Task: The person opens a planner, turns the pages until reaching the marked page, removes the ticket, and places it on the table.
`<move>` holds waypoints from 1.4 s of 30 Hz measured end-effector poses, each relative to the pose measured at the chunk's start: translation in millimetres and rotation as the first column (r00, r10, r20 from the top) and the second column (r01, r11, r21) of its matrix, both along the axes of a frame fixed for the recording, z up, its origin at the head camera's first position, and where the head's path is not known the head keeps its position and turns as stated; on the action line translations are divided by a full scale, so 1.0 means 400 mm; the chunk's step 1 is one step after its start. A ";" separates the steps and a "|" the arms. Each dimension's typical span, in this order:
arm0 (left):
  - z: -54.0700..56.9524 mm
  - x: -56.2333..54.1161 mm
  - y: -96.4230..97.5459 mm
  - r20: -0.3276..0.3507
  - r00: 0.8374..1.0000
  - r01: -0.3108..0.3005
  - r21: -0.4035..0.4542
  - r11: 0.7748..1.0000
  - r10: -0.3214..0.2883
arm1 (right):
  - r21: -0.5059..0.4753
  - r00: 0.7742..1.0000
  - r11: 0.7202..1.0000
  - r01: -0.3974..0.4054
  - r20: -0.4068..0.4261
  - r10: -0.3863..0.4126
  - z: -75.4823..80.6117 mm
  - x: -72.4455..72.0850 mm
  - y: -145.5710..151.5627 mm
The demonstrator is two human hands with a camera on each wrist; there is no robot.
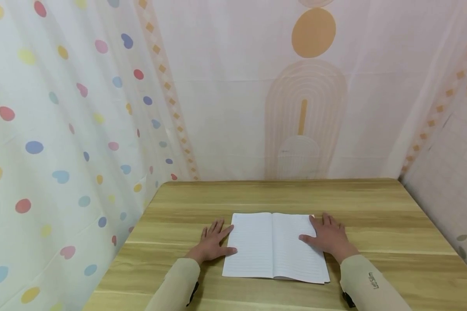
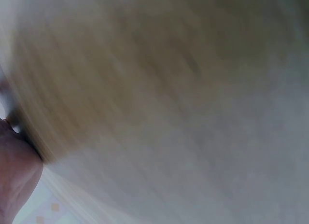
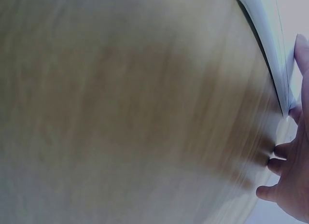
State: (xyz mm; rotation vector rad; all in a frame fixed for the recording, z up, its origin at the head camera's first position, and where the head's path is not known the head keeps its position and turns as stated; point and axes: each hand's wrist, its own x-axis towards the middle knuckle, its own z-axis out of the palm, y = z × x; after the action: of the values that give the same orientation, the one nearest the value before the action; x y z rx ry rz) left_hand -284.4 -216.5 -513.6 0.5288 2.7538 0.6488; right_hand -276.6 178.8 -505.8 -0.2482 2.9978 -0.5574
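Fingers (image 1: 219,225) are spread on left hand (image 1: 210,247) and right hand (image 1: 330,238), thumbs (image 1: 306,239) on book (image 1: 253,246); light, limp pages (image 1: 295,255) are likely best pinched by corners, though left-wrist detail is blurred.

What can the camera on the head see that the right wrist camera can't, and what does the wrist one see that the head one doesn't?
Only the head view shows the left hand and the coloured spots on the curtain. Only the right wrist view shows the stacked page edges up close. Both show the right hand, notebook and table.
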 end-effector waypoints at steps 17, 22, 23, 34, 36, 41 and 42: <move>0.011 0.002 0.005 -0.015 1.000 -0.004 -0.002 1.000 0.004 | -0.171 0.986 0.984 0.040 -0.155 -0.067 0.016 0.000 -0.028; 0.013 0.002 0.004 -0.019 1.000 -0.006 -0.001 1.000 0.006 | -0.393 0.983 0.907 0.154 -0.028 -0.179 0.020 -0.005 -0.027; 0.012 0.002 0.004 -0.019 1.000 -0.006 -0.004 1.000 0.006 | -0.426 0.981 0.887 0.177 0.005 -0.194 0.020 -0.007 -0.026; 0.011 0.001 0.004 -0.012 1.000 -0.006 -0.007 1.000 0.006 | -0.633 0.949 0.710 0.309 0.156 -0.274 0.035 -0.006 -0.021; 0.009 0.000 0.003 -0.013 1.000 -0.003 -0.004 1.000 0.003 | -0.664 0.945 0.675 0.321 0.179 -0.273 0.042 -0.002 -0.025; 0.000 -0.003 0.000 -0.014 1.000 -0.002 -0.012 1.000 0.001 | -0.709 0.949 0.634 0.309 0.189 -0.251 0.067 0.005 -0.047; -0.002 -0.003 0.000 -0.015 1.000 -0.001 -0.012 1.000 0.001 | -0.713 0.951 0.632 0.304 0.188 -0.246 0.071 0.006 -0.053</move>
State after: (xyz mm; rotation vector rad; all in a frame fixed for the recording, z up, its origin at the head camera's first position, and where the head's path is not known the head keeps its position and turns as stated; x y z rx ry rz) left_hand -285.5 -216.7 -514.2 0.5321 2.7703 0.6303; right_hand -274.4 157.6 -477.4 0.2060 2.5605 -1.7645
